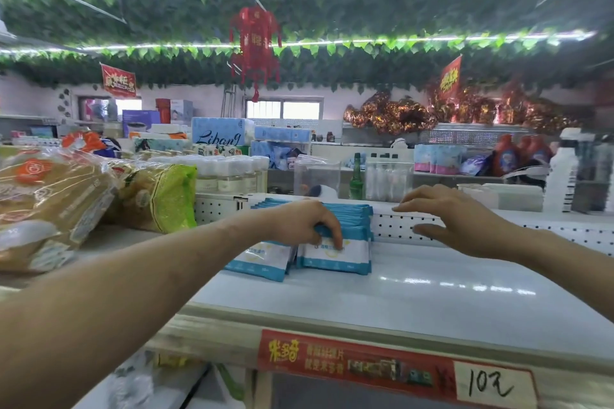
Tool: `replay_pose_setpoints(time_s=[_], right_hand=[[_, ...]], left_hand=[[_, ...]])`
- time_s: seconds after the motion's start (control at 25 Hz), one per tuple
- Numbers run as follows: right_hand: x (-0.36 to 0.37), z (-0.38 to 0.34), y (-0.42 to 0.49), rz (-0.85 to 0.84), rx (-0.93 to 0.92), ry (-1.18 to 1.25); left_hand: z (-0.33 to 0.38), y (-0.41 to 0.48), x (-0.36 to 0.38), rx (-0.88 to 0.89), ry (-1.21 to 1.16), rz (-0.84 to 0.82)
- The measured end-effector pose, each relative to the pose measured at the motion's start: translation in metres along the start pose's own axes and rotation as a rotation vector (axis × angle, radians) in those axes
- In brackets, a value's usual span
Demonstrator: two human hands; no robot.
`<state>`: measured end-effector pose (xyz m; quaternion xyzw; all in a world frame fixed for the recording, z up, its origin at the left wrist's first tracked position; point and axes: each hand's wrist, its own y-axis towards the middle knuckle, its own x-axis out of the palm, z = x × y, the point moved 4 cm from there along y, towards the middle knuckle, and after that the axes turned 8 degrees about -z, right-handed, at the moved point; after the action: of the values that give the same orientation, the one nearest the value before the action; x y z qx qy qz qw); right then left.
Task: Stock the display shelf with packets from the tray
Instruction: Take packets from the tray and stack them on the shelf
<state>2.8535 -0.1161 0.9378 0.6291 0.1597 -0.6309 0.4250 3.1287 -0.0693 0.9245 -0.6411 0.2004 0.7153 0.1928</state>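
Your left hand (309, 222) clamped its fingers over the front packets (335, 254), probably squaring the row against the perforated back panel (398, 226) at the shelf's (432, 279) far left. Your right hand (442, 212) hovered just right, fingers straight, holding nothing, likely ready to brace.

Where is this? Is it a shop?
Most likely a small shop. A handwritten price tag is stuck on the shelf, the left hand grips a row of packets, and tissue packs and bottles fill the shelves behind.
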Motion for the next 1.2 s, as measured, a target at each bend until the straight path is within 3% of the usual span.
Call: replay_pose_setpoints(time_s=[0.2, 0.48, 0.92, 1.2], right_hand=[[-0.009, -0.007, 0.005, 0.039, 0.013, 0.044], [-0.012, -0.09, 0.063, 0.027, -0.2, 0.074], [0.019, -0.38, 0.171, -0.007, -0.778, 0.285], [0.097, -0.621, 0.101, -0.328, -1.173, 0.385]], left_hand=[[0.005, 0.003, 0.009, -0.001, 0.025, 0.044], [-0.019, -0.074, -0.021, -0.136, 0.0, 0.173], [-0.052, -0.424, -0.005, -0.824, 0.011, 0.199], [0.043, -0.645, 0.154, -1.35, -0.199, 0.051]])
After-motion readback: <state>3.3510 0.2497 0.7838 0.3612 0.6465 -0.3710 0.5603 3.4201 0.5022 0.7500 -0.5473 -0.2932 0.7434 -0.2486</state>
